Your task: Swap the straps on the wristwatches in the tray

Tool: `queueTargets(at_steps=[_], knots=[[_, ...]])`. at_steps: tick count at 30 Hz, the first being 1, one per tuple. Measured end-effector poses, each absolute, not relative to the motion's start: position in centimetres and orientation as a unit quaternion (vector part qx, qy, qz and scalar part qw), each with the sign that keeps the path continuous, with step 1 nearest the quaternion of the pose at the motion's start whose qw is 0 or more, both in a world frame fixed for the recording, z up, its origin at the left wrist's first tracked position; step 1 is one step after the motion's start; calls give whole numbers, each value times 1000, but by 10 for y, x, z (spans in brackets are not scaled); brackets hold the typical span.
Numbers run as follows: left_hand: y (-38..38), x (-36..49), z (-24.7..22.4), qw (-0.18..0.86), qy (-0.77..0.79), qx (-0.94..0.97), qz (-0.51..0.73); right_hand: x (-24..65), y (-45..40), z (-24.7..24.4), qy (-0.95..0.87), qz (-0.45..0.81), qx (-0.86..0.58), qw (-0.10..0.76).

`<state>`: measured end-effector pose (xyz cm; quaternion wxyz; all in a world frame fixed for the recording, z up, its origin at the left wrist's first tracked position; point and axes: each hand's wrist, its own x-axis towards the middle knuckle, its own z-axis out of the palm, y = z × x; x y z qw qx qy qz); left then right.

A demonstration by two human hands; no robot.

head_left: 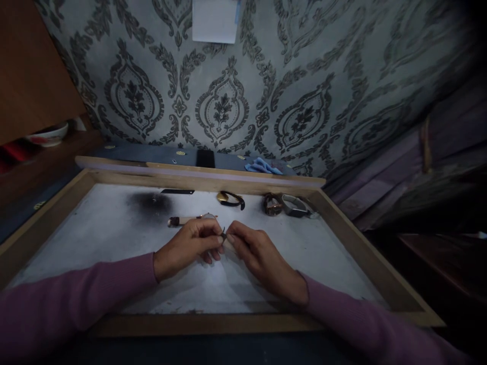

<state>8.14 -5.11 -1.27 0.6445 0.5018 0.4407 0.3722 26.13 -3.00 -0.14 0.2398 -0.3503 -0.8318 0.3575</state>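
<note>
My left hand (193, 247) and my right hand (262, 256) meet over the middle of a wood-framed tray (266, 320). Both pinch a small dark piece (224, 235) between thumb and fingers; a thin tip sticks up from it, and its kind is too small to tell. Just behind my left hand lies a watch (208, 216) with a pale strap, partly covered by my fingers. Farther back are a gold-cased watch (221, 197) on a curved black strap, a brown-and-gold watch (272, 205) and a grey metal watch (294, 206).
A flat black strip (178, 191) lies by the tray's back wall, near a dark smudge (150, 203). Behind the tray are a black phone-like slab (205, 158) and a blue cloth (262, 166). A bowl (48, 137) stands on a shelf at left.
</note>
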Motion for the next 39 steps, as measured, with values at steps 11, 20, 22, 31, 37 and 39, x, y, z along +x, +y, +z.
queueTargets(at_steps=[11, 20, 22, 31, 37, 39], knots=[[-46, 81, -13, 680, 453, 470, 336, 262, -23, -8, -753, 512, -340, 236], [-44, 79, 1, 679, 459, 487, 300, 262, -22, -9, -717, 564, -330, 243], [-40, 74, 5, 655, 473, 510, 295, 262, -21, -8, -710, 570, -333, 243], [-22, 37, -2, 162, 533, 798, 233, 266, -19, -3, -695, 575, -350, 251], [-24, 45, -14, 93, 499, 846, 165, 269, -15, -2, -722, 545, -335, 262], [-22, 49, -14, 87, 503, 845, 160, 270, -12, -3, -729, 534, -336, 265]])
